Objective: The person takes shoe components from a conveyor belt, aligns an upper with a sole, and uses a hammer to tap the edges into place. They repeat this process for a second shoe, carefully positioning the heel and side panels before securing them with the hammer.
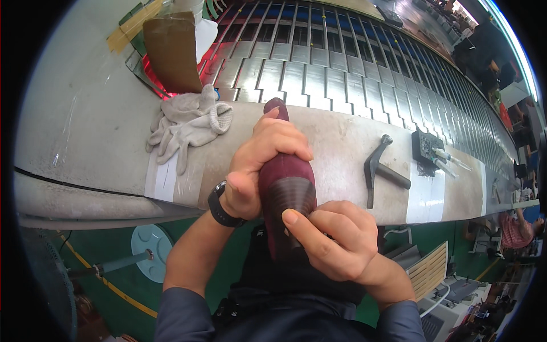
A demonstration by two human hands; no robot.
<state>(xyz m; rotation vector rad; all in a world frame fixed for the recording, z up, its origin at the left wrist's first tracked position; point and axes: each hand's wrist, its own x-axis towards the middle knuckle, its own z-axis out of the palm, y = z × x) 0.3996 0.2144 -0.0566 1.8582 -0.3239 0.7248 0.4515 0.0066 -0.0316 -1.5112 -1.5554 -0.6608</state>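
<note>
Lay crumpled at far left on the table [85, 125]: pale work gloves [188, 122]; gripped by left hand [259, 165] around its middle, maroon shoe [286, 194], toe partly hidden; pinched low by right hand [327, 242]; farther right, hammer [379, 168].

You are working at a long pale workbench [342, 137] running along a slatted metal conveyor [342, 62]. Lying on the bench just beyond your left hand is a pair of white cotton gloves [188, 122]. A hammer [379, 168] is resting to the right of your hands, and farther right a black block with tubes [430, 151] is sitting.
</note>
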